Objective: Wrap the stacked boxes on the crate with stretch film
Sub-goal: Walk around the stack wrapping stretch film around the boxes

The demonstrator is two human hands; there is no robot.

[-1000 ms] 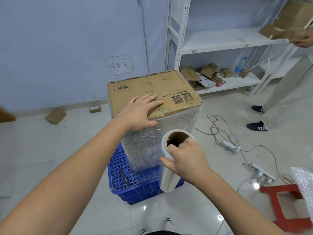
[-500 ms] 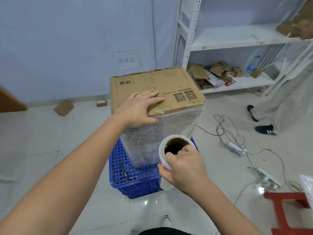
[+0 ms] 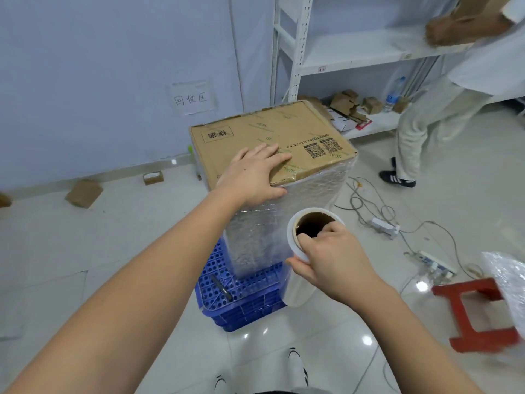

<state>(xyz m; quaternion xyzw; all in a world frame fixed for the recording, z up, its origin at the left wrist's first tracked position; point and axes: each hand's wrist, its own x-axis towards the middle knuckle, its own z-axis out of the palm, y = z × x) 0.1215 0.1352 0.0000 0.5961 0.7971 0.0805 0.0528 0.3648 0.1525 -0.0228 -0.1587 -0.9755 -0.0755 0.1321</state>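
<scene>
Film (image 3: 255,231) blurs lower boxes — left hand (image 3: 254,176) flat on top box (image 3: 270,137), right hand (image 3: 331,260) gripping roll (image 3: 301,282).

two hands (image 3: 252,173), one film roll (image 3: 305,260), one blue crate (image 3: 241,297), one red stool (image 3: 477,314), two power strips (image 3: 385,226).
</scene>
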